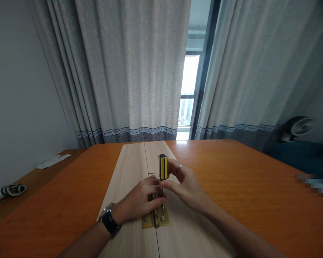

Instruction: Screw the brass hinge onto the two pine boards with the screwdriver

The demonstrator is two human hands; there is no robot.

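A yellow-and-black screwdriver [163, 167] stands upright with its tip down on a brass hinge [156, 218]. The hinge joins two pale wooden boards [129, 168] lying side by side on the orange table [231, 179]. My right hand [187, 186], a ring on one finger, is closed around the screwdriver's handle and shaft. My left hand [140, 199], with a black watch on its wrist, rests on the hinge with fingers curled beside the screwdriver shaft; whether it holds anything is hidden.
Grey curtains [129, 71] hang behind the table, parted over a window [190, 89]. A lower wooden ledge at left carries a white power strip with coiled cable [8, 190] and paper [54, 160]. A fan [298, 127] stands at right.
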